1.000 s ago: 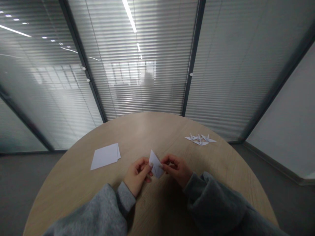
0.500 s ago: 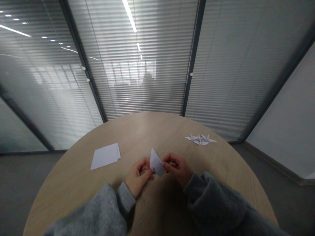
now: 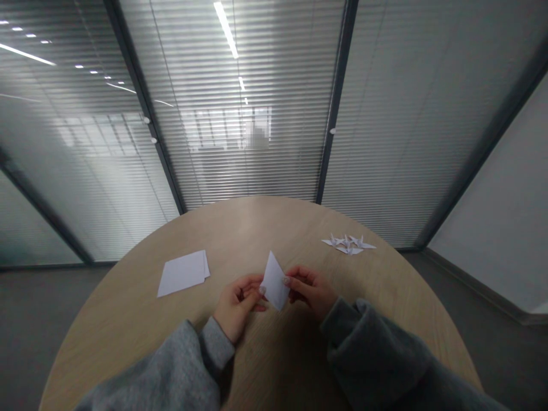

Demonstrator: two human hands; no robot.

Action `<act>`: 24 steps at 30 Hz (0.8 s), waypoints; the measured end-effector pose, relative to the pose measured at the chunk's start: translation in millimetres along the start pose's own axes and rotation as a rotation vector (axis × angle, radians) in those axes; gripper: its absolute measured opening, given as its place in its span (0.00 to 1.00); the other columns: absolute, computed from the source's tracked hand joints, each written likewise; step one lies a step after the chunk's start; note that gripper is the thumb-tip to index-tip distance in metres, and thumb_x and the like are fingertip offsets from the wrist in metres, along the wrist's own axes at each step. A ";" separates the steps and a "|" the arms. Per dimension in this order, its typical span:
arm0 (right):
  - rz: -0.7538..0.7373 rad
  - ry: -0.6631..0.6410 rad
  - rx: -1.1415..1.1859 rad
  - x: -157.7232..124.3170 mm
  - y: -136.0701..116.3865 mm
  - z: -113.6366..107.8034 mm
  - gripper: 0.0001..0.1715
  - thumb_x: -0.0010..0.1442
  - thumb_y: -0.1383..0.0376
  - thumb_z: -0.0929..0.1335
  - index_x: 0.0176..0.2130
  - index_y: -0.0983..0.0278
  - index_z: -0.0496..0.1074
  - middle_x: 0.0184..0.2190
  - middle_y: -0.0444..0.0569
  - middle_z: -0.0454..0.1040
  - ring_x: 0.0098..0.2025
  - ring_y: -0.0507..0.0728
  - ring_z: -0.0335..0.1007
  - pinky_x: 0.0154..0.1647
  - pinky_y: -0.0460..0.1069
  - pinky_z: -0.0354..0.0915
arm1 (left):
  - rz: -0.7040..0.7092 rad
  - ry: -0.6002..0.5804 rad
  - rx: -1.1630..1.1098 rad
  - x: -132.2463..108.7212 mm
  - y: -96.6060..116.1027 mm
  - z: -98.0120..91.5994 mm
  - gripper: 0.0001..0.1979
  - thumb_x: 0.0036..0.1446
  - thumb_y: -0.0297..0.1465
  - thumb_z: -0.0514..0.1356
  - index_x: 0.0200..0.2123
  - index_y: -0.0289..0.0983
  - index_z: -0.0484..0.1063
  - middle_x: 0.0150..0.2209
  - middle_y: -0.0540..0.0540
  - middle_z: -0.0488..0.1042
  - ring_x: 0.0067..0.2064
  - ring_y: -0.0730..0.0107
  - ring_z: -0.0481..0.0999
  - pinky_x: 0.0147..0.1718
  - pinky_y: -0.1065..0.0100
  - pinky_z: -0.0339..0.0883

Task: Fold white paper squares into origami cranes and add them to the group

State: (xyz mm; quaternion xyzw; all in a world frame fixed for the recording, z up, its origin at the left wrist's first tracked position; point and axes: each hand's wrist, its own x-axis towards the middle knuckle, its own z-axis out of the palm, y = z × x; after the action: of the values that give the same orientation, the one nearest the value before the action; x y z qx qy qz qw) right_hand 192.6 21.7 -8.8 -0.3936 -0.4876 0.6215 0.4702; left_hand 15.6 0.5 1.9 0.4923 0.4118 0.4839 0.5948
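A small white folded paper [image 3: 274, 283], shaped like a diamond with its point up, is held between my two hands above the round table. My left hand [image 3: 240, 302] pinches its left edge with thumb and fingers. On the right edge, the thumb and fingers of my right hand [image 3: 311, 290] are closed on the same paper. The finer folds are too small to make out.
White paper sheets [image 3: 183, 274] lie on the wooden table [image 3: 257, 228] to the left. Several folded white paper cranes [image 3: 349, 244] sit close together at the right. Behind the table's far edge stand glass panels with blinds [image 3: 257, 171].
The folded paper has turned to show a wider, more frontal diamond, with its tip slightly higher and further right. My left hand has shifted slightly left.
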 end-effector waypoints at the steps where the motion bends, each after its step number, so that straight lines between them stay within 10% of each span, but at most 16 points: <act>1: 0.010 -0.005 0.016 -0.5 -0.2 0.0 0.27 0.35 0.48 0.76 0.26 0.63 0.67 0.17 0.38 0.67 0.18 0.48 0.62 0.22 0.46 0.62 | -0.006 -0.008 -0.012 0.0 0.4 -0.1 0.24 0.36 0.40 0.70 0.35 0.32 0.74 0.27 0.46 0.76 0.27 0.71 0.73 0.24 0.72 0.68; 24: 0.042 -0.023 0.018 -0.3 4.3 -0.1 0.26 0.36 0.49 0.76 0.28 0.64 0.69 0.18 0.38 0.68 0.19 0.48 0.64 0.23 0.45 0.64 | -0.006 -0.009 0.084 -2.4 2.3 2.6 0.23 0.40 0.49 0.65 0.27 0.33 0.72 0.22 0.48 0.72 0.24 0.73 0.71 0.21 0.74 0.69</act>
State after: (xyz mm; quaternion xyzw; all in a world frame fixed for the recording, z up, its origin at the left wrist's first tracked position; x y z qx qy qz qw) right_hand 192.0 21.1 -13.0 -0.3922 -0.4791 0.6400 0.4551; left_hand 17.3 -2.2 4.6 0.5177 0.4306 0.4622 0.5770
